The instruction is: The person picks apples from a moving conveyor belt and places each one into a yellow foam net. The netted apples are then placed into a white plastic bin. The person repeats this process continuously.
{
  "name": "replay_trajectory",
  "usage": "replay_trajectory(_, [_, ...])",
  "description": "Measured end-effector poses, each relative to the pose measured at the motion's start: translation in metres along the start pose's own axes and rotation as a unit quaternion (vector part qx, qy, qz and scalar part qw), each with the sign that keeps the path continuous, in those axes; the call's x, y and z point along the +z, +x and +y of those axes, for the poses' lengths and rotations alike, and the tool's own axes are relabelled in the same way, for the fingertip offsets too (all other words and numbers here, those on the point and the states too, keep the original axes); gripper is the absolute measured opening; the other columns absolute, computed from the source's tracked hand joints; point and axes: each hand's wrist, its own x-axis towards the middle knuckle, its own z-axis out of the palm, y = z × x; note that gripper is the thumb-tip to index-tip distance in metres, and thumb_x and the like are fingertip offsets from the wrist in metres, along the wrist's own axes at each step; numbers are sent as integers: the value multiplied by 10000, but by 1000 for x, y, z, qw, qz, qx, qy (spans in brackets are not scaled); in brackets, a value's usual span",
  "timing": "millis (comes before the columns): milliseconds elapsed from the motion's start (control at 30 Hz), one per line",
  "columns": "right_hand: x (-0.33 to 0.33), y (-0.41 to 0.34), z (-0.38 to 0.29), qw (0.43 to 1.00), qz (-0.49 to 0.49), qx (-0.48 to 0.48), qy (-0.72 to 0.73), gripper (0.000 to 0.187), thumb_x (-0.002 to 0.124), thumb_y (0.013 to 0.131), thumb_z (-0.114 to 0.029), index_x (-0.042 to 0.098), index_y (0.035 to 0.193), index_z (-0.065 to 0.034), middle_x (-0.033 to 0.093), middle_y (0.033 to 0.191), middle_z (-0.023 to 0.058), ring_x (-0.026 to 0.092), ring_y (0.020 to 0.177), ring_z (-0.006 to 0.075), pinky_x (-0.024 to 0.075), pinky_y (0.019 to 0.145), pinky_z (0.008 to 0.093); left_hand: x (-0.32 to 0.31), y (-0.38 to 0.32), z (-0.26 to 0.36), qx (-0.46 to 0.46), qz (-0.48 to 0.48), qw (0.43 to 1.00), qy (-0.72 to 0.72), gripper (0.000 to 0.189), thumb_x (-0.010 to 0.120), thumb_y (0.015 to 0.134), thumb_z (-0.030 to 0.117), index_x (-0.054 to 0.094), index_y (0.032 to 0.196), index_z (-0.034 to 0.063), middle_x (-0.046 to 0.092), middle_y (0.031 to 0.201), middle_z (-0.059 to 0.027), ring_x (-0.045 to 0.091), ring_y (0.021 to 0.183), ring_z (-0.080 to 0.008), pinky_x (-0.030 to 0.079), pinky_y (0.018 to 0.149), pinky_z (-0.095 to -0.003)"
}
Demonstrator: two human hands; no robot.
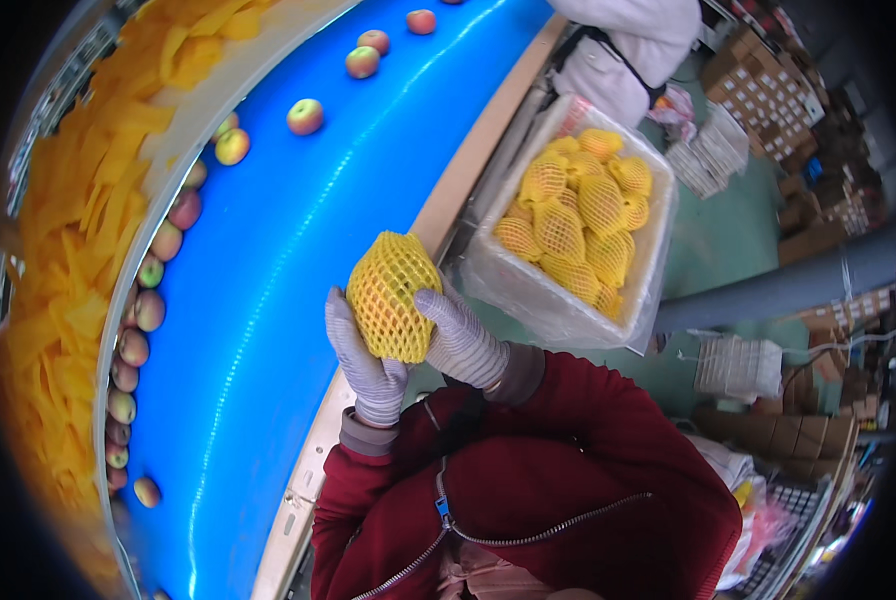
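My left hand (369, 367) and my right hand (466, 337), both in pale striped knit gloves, hold one apple in a yellow foam net sleeve (395, 296) between them. The left palm and fingers cup its left and lower side; the right thumb lies over its right side. The netted fruit is above the near edge of a blue conveyor belt (268, 300). Bare red and green apples lie on the belt, many in a row along its far rim, such as this apple (149, 310). To the right, a plastic-lined box (485, 281) holds several fruits in yellow nets (560, 229).
Loose yellow foam sleeves (72, 300) fill the trough beyond the belt's far rim. A wooden edge board (463, 172) runs between belt and box. Another person in a pale top (643, 37) is beyond the box. A grey pole (778, 281) and stacked cartons (763, 97) are at the right.
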Motion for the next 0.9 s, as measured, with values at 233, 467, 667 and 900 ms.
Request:
replay_trajectory(233, [-22,-36,-68,977,38,-195,-80,630,599,838,-147,287,1369,-12,479,1243,128,496,1168,222,437,983,353,51,34,0,172,-172,965,100,644,521,914,382,364,1351,-64,578,1147,-233,600,930,-343,476,811,-394])
replay_trajectory(467, [-62,-29,-147,927,165,-289,-172,505,588,863,-207,400,1280,7,561,1107,112,598,989,201,531,811,317,115,34,17,173,-253,952,9,538,655,795,114,454,1267,-46,623,944,-169,580,781,-332,466,712,-414])
replay_trajectory(667, [-156,81,-318,637,428,-325,-552,576,671,822,-329,463,1230,21,618,1030,178,618,938,223,510,790,321,88,40,7,119,-334,934,-30,508,655,749,-5,462,1218,16,633,882,-119,602,782,-321,478,718,-409])
replay_trajectory(900, [-267,152,-375,350,546,-57,-759,880,616,706,-637,464,1281,12,565,1196,274,544,1138,381,425,953,421,54,55,-12,-1,-297,954,45,265,643,786,88,569,1031,19,641,886,-117,618,822,-314,489,738,-401])
